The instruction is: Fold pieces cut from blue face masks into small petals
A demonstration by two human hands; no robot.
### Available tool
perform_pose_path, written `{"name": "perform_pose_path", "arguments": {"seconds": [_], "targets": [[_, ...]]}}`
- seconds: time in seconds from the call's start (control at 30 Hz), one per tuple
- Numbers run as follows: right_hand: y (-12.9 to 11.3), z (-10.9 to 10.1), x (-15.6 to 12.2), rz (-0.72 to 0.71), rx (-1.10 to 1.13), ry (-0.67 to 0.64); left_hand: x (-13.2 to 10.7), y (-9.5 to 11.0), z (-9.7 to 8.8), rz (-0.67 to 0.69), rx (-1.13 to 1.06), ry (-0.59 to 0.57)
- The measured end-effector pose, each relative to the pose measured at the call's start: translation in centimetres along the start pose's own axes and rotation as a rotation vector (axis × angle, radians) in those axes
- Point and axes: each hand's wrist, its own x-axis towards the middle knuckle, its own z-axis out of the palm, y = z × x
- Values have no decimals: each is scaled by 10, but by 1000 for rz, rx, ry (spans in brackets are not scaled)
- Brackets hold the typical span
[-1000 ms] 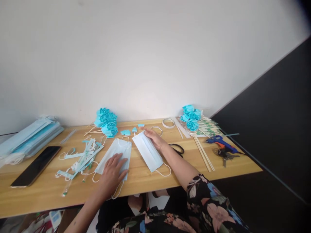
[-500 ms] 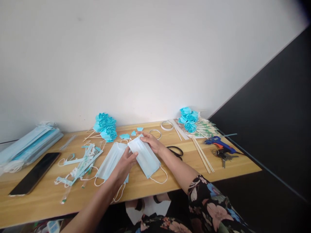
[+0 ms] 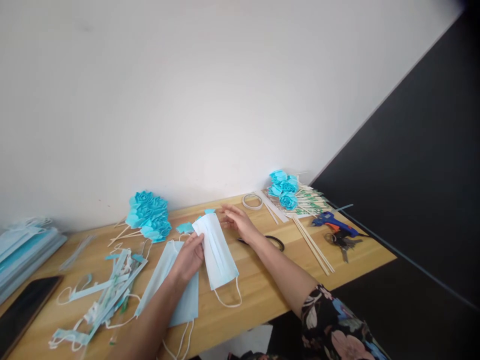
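My left hand (image 3: pixel 190 256) pinches a pale blue face mask (image 3: pixel 216 252) by its left edge, thumb in front. The mask is raised over the table, its one visible white ear loop dangling at the lower end. Just right of the mask's top corner is my right hand (image 3: pixel 238 222), off the mask, fingers apart. Partly behind my left forearm lies another face mask (image 3: pixel 187 300) on the table. Small blue cut pieces (image 3: pixel 185 228) lie beyond the held mask. Black-handled scissors (image 3: pixel 276 243) lie partly under my right wrist.
Blue handmade flowers (image 3: pixel 148 215) on sticks lie at the back left, more flowers (image 3: pixel 287 187) at the back right. Mask trimmings (image 3: pixel 112 290), a phone (image 3: pixel 28 310) and a mask stack (image 3: pixel 26 255) are leftward. A tape roll (image 3: pixel 252 201), sticks (image 3: pixel 311 245), glue gun (image 3: pixel 333 222) and keys (image 3: pixel 343 242) are rightward.
My right hand has let go of the mask's top edge and opened beside it. My left hand keeps hold of the mask, which now hangs more upright. The view has shifted to the right.
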Motion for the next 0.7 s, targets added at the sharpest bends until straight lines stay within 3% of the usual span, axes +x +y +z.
{"name": "perform_pose_path", "arguments": {"seconds": [0.1,0.23,0.3,0.4,0.57,0.7], "targets": [[3,0,0,70,-54,4,-1,0,-3,37,13,1],[10,1,0,226,-105,-122,0,0,-1,129,66,-1],[13,3,-2,237,-156,-184,0,-1,0,159,121,12],[15,7,-6,124,-262,-210,0,-4,-1,203,203,52],[16,12,-7,-142,-504,-66,3,-7,-8,266,325,182],[19,11,-6,-176,-552,-51,1,-5,-7,287,389,220]]}}
